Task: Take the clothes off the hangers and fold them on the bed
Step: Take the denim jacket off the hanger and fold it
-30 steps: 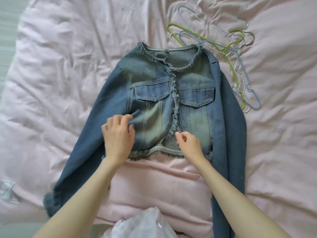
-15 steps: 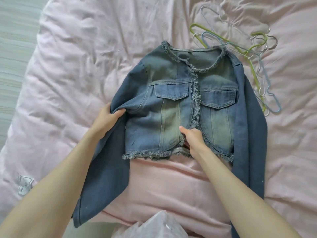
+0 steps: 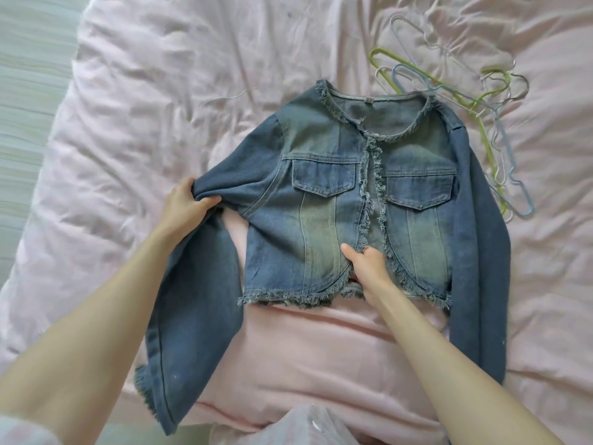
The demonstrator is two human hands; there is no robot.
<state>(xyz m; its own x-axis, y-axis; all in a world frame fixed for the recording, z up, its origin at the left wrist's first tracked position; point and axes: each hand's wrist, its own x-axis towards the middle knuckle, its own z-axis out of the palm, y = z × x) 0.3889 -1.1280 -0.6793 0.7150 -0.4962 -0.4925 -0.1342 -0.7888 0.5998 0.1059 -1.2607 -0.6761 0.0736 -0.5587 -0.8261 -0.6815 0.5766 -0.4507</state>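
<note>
A cropped blue denim jacket [image 3: 324, 175] with frayed edges and two chest pockets lies front up on the pink bed [image 3: 154, 85]. My left hand [image 3: 186, 200] grips the jacket's left sleeve at the elbow and holds it lifted out to the left; the sleeve hangs down toward the bed's near edge. My right hand [image 3: 369, 264] rests on the jacket's front opening near the hem, thumb out, fingers tucked under the frayed edge. The right sleeve [image 3: 475, 252] lies straight along the jacket's side.
Several empty wire hangers [image 3: 465, 101], green, light blue and pale, lie in a heap at the back right, partly under the jacket's shoulder. A folded pink garment [image 3: 321, 348] lies under the jacket's hem. A crumpled white thing [image 3: 308, 425] shows at the bottom edge. Floor [image 3: 29, 91] at left.
My left hand left the jacket's front, took hold of the left sleeve and pulled it out to the left. My right hand stayed at the front opening. The view shifted left.
</note>
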